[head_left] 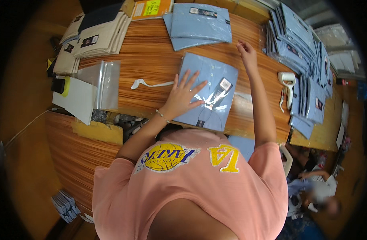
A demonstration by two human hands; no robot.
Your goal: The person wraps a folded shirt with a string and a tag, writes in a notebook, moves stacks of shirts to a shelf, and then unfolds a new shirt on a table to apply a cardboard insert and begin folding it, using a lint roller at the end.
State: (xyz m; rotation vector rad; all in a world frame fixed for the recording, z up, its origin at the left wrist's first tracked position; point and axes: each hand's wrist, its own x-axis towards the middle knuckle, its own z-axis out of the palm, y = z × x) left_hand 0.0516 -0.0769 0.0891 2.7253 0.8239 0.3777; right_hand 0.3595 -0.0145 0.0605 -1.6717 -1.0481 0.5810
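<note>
Right in front of me, near my edge of the desk (145, 44), lies a folded blue shirt (210, 90). It looks almost done to me: it is folded into a neat, flat shape, and a shiny clear wrap (220, 107) covers it. A dark tag (224, 85) with a white sticker is on it too. What may be left is shutting the wrap and putting the shirt with others, but I can't tell if the wrap is shut.

The shirt is light blue, with little white buttons down the front. Its neck end seems to point toward me, and bright spots of light shine there.

My left grip (186, 94) is spread flat on top, fingers wide apart, touching the wrap. My right grip (247, 54) is up past the far right corner, off the shirt. Its fingers are bent, and I can't tell if they pinch anything.

Just left of the shirt is a thin white strip (151, 85). Farther left are clear bags (109, 86) and a cream pile (105, 38). Past the shirt lie more wrapped blue shirts (199, 26). Over on the right are a white roller (286, 79) and tall blue stacks (293, 44), which look finished.
</note>
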